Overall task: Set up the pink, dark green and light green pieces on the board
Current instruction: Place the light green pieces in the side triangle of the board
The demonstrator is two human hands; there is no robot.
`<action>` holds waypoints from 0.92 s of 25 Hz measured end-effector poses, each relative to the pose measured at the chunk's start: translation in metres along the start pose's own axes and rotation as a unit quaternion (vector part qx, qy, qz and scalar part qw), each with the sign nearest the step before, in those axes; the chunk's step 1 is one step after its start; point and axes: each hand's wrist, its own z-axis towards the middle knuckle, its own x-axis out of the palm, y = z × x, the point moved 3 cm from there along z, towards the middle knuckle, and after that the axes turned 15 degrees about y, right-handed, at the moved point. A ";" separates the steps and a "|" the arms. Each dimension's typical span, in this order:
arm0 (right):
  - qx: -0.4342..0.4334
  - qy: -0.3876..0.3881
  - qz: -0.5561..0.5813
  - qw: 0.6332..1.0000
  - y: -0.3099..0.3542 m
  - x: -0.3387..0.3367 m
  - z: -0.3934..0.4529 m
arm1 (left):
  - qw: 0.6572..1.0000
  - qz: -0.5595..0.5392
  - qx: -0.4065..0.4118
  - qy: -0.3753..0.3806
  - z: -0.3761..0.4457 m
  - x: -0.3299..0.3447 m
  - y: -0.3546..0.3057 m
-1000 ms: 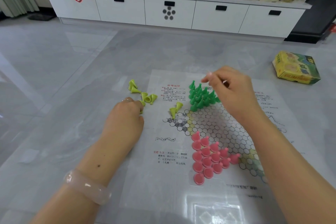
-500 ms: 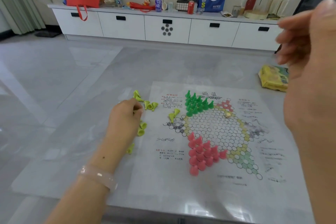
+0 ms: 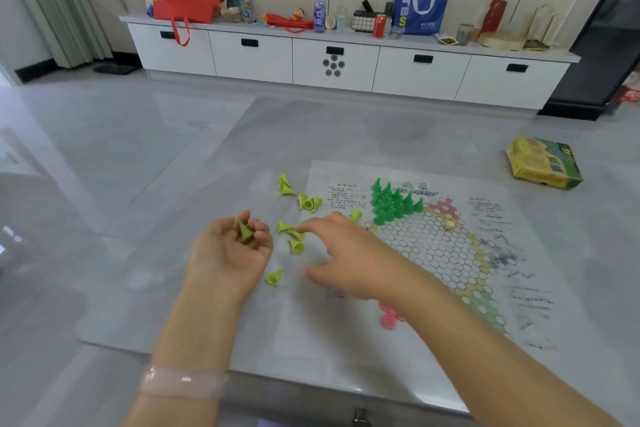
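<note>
Head cam: left hand point(image 3: 230, 250) sits palm up, fingers curled around one light green plastic cone piece point(image 3: 245, 231), while the right hand point(image 3: 341, 253) reaches with loose fingers over the loose light green cones point(image 3: 294, 239) lying on the grey table point(image 3: 138, 288) just left of the paper hexagon-grid board point(image 3: 433, 253). Dark green cone pieces point(image 3: 393, 201) stand bunched in the board's far corner, and the pink pieces point(image 3: 389, 317) peek out beneath the right forearm.

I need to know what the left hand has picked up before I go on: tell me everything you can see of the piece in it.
The light green piece is a small cone of glossy plastic, narrow at its tip and flaring to a round base. It lies in the upturned left hand, cradled by curled fingers, tip pointing away from the person, base toward the palm. It is off the board and above the table. Only the hand touches it.
</note>
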 end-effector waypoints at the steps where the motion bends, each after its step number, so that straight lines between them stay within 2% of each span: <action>1: 0.004 0.002 -0.042 0.999 0.004 0.004 0.019 | 1.000 -0.001 0.008 -0.005 -0.001 -0.001 0.000; 4: 0.016 -0.004 -0.098 0.995 0.009 0.010 0.065 | 0.998 0.043 0.044 -0.023 -0.005 -0.003 -0.002; 6: 0.010 -0.016 -0.111 0.994 0.011 0.009 0.082 | 0.994 0.082 0.070 -0.008 -0.009 -0.002 -0.003; 10: -0.002 -0.074 -0.113 0.991 0.011 0.010 0.087 | 0.992 0.114 0.046 0.012 -0.014 0.001 0.002; 12: -0.005 -0.088 -0.072 0.993 0.009 0.009 0.081 | 0.995 0.094 0.028 0.005 -0.015 0.000 0.004; 16: -0.063 -0.166 0.116 0.977 0.020 -0.009 0.037 | 0.994 0.112 0.012 0.011 -0.015 0.004 0.013; 17: -0.085 -0.179 0.134 0.971 0.025 -0.011 0.022 | 0.993 0.113 0.000 0.022 -0.015 0.006 0.019; 19: -0.103 -0.178 0.083 0.975 0.029 -0.004 -0.006 | 0.992 0.090 -0.064 0.057 -0.018 0.014 0.038; 21: -0.098 -0.171 -0.001 0.980 0.025 0.009 -0.025 | 0.983 0.066 -0.149 0.080 -0.024 0.024 0.057; 23: -0.079 -0.199 -0.004 0.977 0.013 0.011 -0.039 | 0.976 0.058 -0.194 0.084 -0.029 0.031 0.071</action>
